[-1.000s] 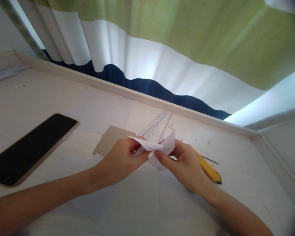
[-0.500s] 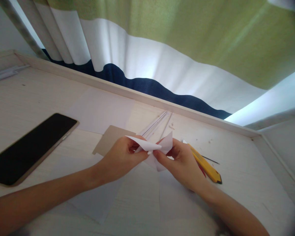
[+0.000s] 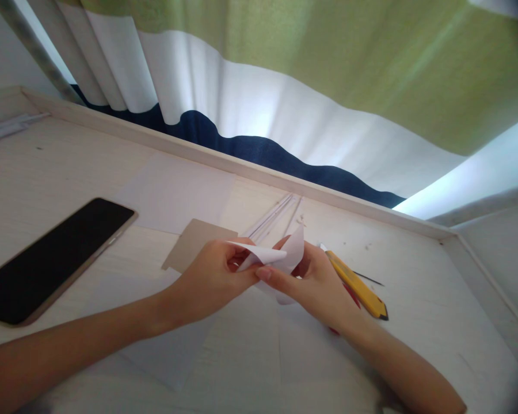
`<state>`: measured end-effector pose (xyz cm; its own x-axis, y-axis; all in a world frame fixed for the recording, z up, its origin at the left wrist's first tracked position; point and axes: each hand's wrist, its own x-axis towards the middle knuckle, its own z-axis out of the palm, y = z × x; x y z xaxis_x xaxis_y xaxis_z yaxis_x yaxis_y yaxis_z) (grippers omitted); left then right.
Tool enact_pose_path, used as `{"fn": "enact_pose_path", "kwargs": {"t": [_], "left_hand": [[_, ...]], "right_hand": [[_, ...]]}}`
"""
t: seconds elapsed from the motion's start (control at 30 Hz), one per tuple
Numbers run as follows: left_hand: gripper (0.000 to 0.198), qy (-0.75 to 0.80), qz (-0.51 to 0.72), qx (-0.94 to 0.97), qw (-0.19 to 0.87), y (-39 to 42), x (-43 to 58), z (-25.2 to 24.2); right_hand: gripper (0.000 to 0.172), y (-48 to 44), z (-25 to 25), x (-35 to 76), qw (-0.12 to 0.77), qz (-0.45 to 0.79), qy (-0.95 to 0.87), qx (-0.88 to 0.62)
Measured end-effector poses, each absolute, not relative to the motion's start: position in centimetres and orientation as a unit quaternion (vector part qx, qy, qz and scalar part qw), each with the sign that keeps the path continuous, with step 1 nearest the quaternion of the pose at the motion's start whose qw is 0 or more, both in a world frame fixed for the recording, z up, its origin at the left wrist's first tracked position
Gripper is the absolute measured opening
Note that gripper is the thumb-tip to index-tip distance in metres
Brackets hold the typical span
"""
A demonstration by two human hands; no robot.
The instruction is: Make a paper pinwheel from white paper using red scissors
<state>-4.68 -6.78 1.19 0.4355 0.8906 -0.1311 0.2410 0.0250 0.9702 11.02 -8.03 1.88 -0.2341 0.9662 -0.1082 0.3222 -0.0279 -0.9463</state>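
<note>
Between my hands, above the table, is a piece of white paper, bent and folded with its corners sticking up. My left hand pinches its left side, thumb pointing right. My right hand grips the right side, and its thumb tip presses at the middle, touching the left thumb. The fingers under the paper are mostly hidden. Just beyond the left hand lies a tan card. A yellow utility knife rests to the right of my right hand, with a thin dark rod beside it.
A black-screened phone lies at the left. White paper sheets are spread on the pale table. Clear plastic strips lie near the raised back edge. A striped curtain hangs behind.
My right thumb has moved left and up over the paper's middle, meeting the left thumb. The small white tip that showed there is now covered. The left hand has hardly moved.
</note>
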Motion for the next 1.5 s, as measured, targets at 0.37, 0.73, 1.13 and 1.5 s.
{"fn": "enact_pose_path", "kwargs": {"t": [0.37,0.73,1.13,1.5], "left_hand": [[0.013,0.459,0.306,0.566,0.612,-6.74,-4.42,1.39],[0.002,0.489,0.296,0.562,0.598,-6.66,-4.65,1.69],[0.008,0.483,0.301,0.573,0.590,-6.38,-4.68,1.38],[0.006,0.481,0.294,0.555,0.612,-6.34,-4.68,1.96]], "right_hand": [[0.021,-8.04,1.77,11.44,0.345,0.552,-0.590,-0.478],[0.017,-7.92,2.09,11.45,0.347,0.577,-0.558,-0.485],[0.019,-7.81,2.12,11.42,0.337,0.596,-0.520,-0.510],[0.022,-7.43,1.91,11.55,0.340,0.616,-0.510,-0.495]]}}
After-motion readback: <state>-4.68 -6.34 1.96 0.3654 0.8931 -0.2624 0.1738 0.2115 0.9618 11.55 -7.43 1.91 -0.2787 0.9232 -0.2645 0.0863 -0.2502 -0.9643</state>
